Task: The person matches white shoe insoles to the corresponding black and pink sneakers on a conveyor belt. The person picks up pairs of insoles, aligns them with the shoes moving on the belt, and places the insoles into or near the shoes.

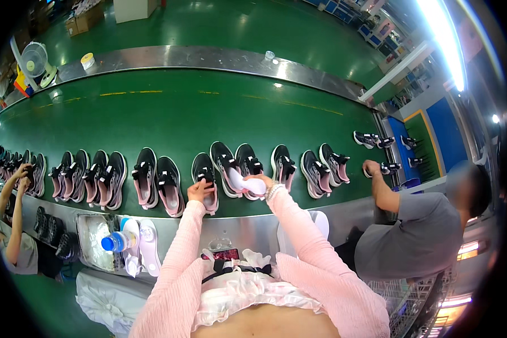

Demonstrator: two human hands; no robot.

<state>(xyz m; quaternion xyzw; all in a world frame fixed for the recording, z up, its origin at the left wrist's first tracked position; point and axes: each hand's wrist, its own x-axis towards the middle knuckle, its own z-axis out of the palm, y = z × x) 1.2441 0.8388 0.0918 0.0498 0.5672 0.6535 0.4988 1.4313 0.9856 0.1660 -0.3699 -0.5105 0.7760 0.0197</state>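
Observation:
My right hand [263, 183] is closed on a white insole [242, 181], which lies over the openings of two black-and-pink sneakers. My left hand [199, 190] grips the collar of another black sneaker [201, 164] just to the left, its fingers curled at the opening. Close by on the green conveyor belt [208, 121] stand a black sneaker [221, 151] and its neighbour [246, 152], toes pointing away from me. To the right of my right hand is one more sneaker [280, 158] with a pink lining.
Sneaker pairs [145, 180] line the belt's near side. On the metal ledge are insoles [149, 239], a blue-capped bottle [114, 242], a plastic-lined tray [93, 234] and a phone [226, 254]. A person in grey [411, 231] works at right; another person's hands [23, 176] touch shoes at far left.

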